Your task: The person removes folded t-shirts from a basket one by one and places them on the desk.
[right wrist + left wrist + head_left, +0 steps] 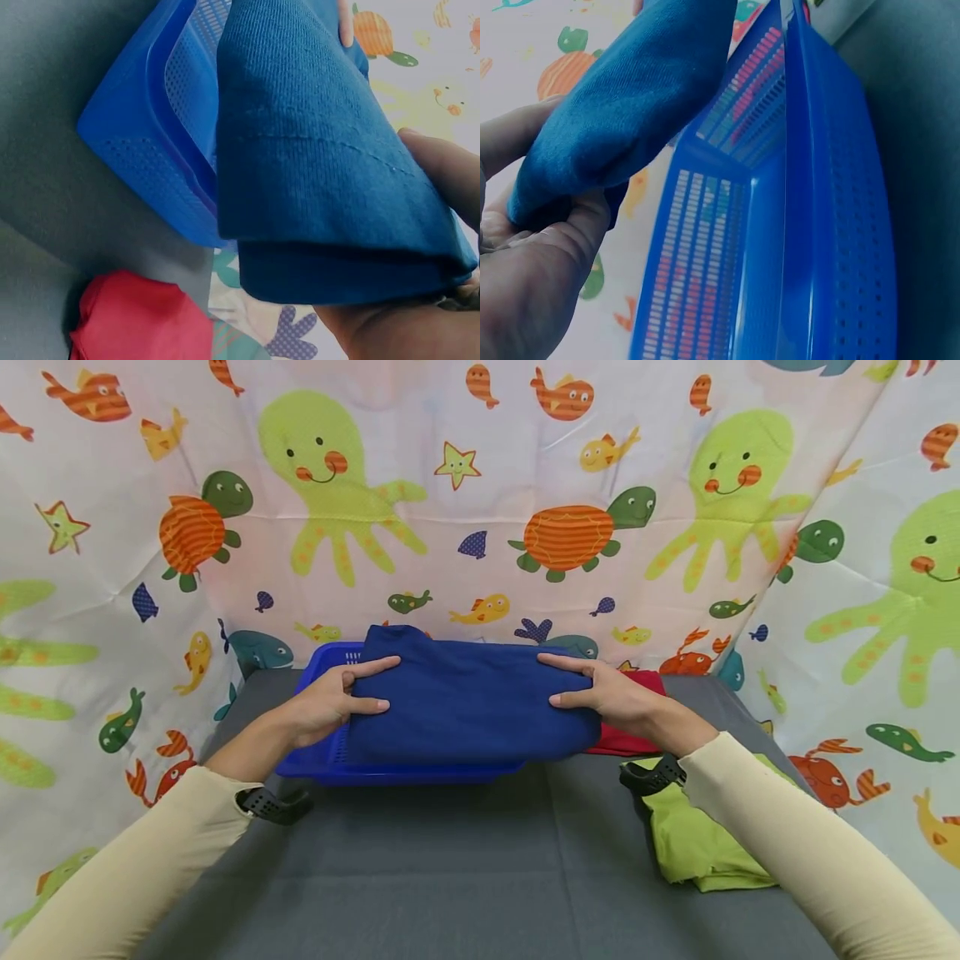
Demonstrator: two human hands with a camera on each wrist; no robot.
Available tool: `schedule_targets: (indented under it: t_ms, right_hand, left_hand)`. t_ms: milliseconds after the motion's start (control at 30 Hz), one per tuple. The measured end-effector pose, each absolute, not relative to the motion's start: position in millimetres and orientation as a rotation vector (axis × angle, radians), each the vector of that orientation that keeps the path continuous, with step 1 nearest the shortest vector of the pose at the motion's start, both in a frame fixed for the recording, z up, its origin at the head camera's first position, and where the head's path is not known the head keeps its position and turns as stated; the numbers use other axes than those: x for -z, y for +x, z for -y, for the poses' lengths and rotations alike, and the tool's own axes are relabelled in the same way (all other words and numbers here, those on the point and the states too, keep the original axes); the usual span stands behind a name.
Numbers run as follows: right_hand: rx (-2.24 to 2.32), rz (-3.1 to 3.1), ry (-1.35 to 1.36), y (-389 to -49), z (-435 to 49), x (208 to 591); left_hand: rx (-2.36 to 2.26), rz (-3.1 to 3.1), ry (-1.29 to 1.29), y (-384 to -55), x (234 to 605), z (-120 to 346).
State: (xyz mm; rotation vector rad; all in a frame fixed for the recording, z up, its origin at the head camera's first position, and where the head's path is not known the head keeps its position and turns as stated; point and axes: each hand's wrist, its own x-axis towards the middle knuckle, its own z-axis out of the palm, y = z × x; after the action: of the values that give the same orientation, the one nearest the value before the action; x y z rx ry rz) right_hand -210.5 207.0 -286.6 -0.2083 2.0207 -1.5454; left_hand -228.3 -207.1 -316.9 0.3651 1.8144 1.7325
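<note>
A folded dark blue garment (472, 702) is held up over a blue plastic basket (405, 775). My left hand (318, 706) grips its left end, thumb and fingers on opposite faces in the left wrist view. At the right end, my right hand (626, 697) pinches it the same way. A stitched hem crosses the garment (300, 142) in the right wrist view, and its layers show at the end. The basket (855, 187) has slotted walls, and the visible part of its inside holds nothing. The garment hides much of the basket in the head view.
A red folded cloth (626, 739) lies right of the basket, partly behind my right hand. Nearer, a lime green folded cloth (705, 839) rests under my right forearm. Grey fabric (450, 868) covers the table. A curtain printed with sea animals (465, 543) stands behind and at both sides.
</note>
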Motion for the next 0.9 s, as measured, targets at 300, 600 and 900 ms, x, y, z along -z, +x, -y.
schedule_targets:
  t_ms: [300, 600, 900]
  right_hand:
    - [1.583, -2.036, -0.177, -199, -225, 282]
    - [1.540, -2.058, -0.243, -189, -250, 284]
    - [1.457, -2.088, -0.255, -175, -278, 287]
  left_hand:
    - [-1.771, -1.782, 0.363, -223, 315, 187]
    - [-1.804, -1.758, 0.386, -213, 314, 166]
    - [-1.778, -1.697, 0.444, -200, 320, 142]
